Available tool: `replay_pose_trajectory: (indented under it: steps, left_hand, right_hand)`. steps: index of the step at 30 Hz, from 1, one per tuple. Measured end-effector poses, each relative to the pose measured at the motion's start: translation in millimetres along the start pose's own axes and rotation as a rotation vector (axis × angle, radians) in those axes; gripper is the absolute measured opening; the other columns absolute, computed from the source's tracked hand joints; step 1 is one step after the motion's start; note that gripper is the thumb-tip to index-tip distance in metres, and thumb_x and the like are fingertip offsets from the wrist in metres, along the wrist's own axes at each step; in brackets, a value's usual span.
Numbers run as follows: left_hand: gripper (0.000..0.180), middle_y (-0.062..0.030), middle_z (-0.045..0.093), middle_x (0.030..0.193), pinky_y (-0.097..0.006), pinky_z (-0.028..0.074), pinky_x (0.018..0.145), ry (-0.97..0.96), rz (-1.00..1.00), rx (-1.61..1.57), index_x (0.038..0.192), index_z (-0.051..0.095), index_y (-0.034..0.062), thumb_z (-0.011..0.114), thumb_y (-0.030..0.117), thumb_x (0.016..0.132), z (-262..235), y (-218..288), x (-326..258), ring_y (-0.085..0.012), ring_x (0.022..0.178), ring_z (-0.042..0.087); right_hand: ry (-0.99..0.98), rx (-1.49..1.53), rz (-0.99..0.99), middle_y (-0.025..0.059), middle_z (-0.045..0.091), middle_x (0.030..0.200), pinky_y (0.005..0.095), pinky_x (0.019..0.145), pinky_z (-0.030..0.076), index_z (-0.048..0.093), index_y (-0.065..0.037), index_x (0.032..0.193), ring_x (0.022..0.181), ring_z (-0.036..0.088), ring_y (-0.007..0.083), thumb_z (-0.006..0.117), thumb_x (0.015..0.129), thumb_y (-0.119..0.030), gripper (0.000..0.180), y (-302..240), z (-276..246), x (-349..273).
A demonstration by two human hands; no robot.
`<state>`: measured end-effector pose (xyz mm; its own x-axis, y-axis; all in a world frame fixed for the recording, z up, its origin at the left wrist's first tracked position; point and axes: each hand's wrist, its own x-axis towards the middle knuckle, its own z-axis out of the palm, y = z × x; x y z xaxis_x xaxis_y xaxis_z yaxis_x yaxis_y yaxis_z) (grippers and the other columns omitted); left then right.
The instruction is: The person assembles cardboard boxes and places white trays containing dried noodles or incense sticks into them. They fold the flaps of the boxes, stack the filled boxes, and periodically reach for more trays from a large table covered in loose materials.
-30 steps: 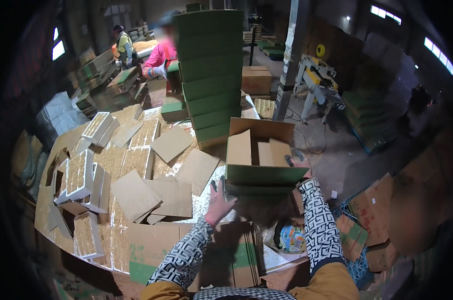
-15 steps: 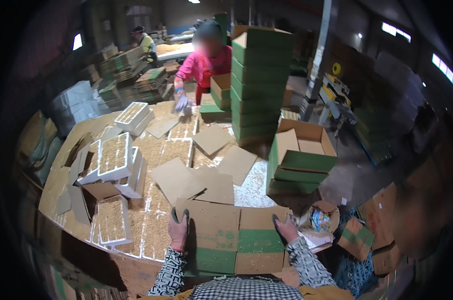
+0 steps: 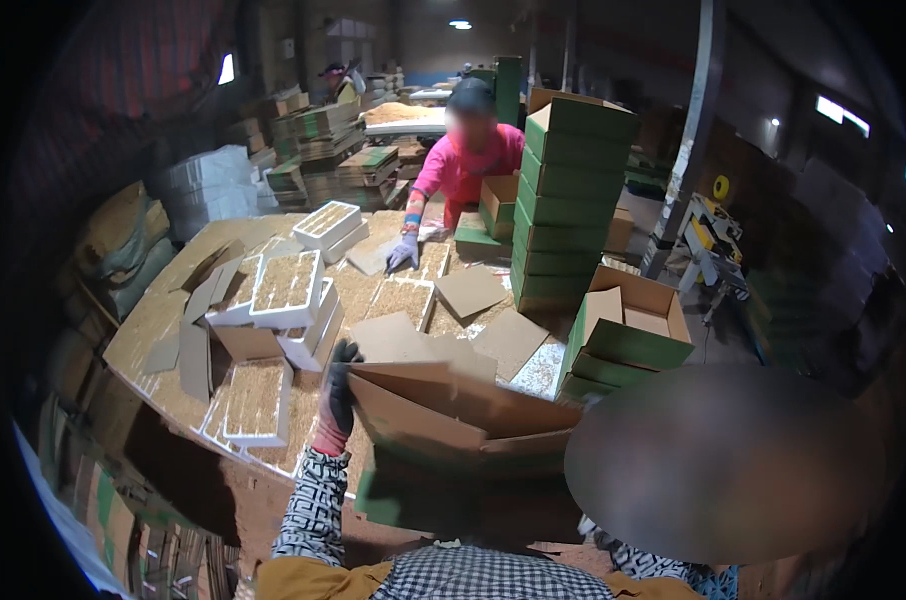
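In front of me stands a brown and green cardboard box (image 3: 453,445), its top partly opened out and tilted. My left hand (image 3: 341,385), in a dark-palmed glove, grips the upper left edge of this box, fingers wrapped over the cardboard. A large blurred patch hides my right hand; only its patterned sleeve (image 3: 633,562) shows below, at the lower right. Beyond the box lie loose brown cardboard sheets (image 3: 398,337). Left of it, white trays (image 3: 287,288) filled with small tan pieces sit stacked on the table (image 3: 143,330).
Across the table, a person in pink (image 3: 468,165) reaches a gloved hand toward the trays. A tall stack of green boxes (image 3: 571,200) stands at the right, with an open green box (image 3: 628,325) nearer. Flattened cartons (image 3: 318,135) are piled behind.
The flat carton between my hands has been lifted and opened into a box shape. My left hand moved up along its edge; my right hand went behind the blur. The view shifted.
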<state>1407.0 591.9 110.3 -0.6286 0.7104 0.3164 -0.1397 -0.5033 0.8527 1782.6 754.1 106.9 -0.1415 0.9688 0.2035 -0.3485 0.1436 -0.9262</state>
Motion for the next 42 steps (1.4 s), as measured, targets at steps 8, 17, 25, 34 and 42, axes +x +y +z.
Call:
replay_pose_trajectory:
  steps: [8,17,25,34,42]
  left_hand:
    - [0.068,-0.013,0.044,0.14,-0.05,0.012,0.114,-0.998,-0.272,0.478,0.127,0.055,0.0079,0.063,0.055,0.078,112.3,12.4,-138.3,-0.0326,0.138,0.025]
    - [0.057,-0.0108,0.038,0.144,-0.029,0.03,0.106,-0.704,-0.723,0.572,0.142,0.034,0.0024,0.047,0.034,0.096,5.8,28.7,-108.4,-0.0199,0.128,0.04]
    - [0.085,-0.0188,0.032,0.146,-0.036,0.027,0.109,-0.326,-0.3,0.629,0.148,0.013,0.0079,0.063,0.036,0.085,55.8,-12.2,-74.0,-0.0284,0.134,0.032]
    - [0.071,-0.0278,0.048,0.126,-0.044,0.037,0.099,0.978,-0.468,1.713,0.127,0.045,-0.0035,0.053,0.054,0.086,-206.7,-27.5,-96.8,-0.0382,0.116,0.048]
    - [0.073,-0.0176,0.025,0.149,-0.04,0.036,0.105,1.521,0.013,0.216,0.148,0.01,0.0132,0.057,0.02,0.092,-206.4,-19.4,-12.8,-0.0311,0.129,0.039]
  right_hand:
    - [-0.56,-1.249,-0.305,0.0308,0.022,0.141,0.048,0.11,0.02,0.041,-0.007,0.136,0.13,0.027,0.0429,0.079,0.061,-0.038,0.09,-54.9,43.5,10.3]
    - [-1.306,-1.059,-0.856,0.0094,0.046,0.124,0.0628,0.103,0.025,0.061,-0.029,0.114,0.116,0.044,0.0342,0.068,0.067,-0.038,0.048,-16.3,-45.0,-12.5]
    - [-0.747,-0.463,0.375,0.0082,0.065,0.097,0.0349,0.075,0.049,0.061,-0.004,0.108,0.086,0.061,0.0252,0.054,0.089,-0.022,0.027,164.6,-99.5,62.9]
    - [-0.573,-1.531,-0.052,0.0261,0.033,0.137,0.0462,0.101,0.036,0.03,-0.004,0.139,0.124,0.037,0.0421,0.082,0.061,-0.034,0.099,22.6,43.2,31.1]
    - [-0.521,-1.691,-0.01,0.0231,0.036,0.137,0.0482,0.101,0.035,0.034,-0.008,0.138,0.125,0.037,0.0401,0.076,0.066,-0.042,0.09,23.6,56.6,26.9]
